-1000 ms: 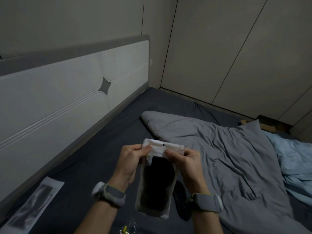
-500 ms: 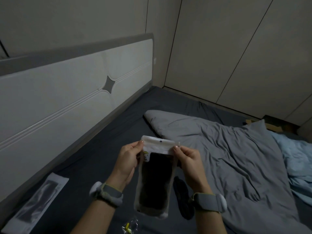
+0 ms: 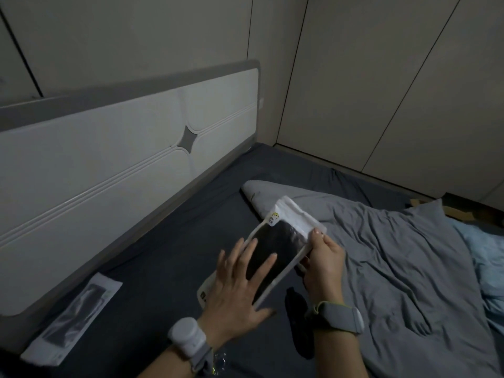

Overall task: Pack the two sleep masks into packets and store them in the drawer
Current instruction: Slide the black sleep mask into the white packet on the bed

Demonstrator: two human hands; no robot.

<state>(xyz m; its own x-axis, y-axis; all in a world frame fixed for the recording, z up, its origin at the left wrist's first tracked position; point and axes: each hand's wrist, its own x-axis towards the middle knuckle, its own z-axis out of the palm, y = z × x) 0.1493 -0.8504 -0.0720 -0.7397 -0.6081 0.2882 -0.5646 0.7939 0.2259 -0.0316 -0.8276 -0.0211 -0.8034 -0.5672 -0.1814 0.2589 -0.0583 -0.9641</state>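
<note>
Sleep mask [image 3: 283,238], black, sits inside the clear-fronted packet [image 3: 296,218] that you hold tilted at the centre of the frame, white header end up and away from you. Your right hand [image 3: 324,263] pinches the packet's right edge just below the header, thumb on top and fingers curled underneath. Your left hand [image 3: 237,293] lies flat, fingers straight and spread over the lower half of the clear front; it grips nothing. At the header's left corner is a small round yellow logo [image 3: 275,215] with tiny dark lettering under it, too small to read. A small dark mark at the packet's bottom corner is just as unreadable. A second packet [image 3: 73,315] lies at lower left of the frame on the dark sheet [image 3: 163,255], just beside the headboard [image 3: 109,165]; any print on it is too dim to make out. A dark cloth item [image 3: 298,331] lies on the sheet below your right wrist, beside the grey duvet [image 3: 395,268].
</note>
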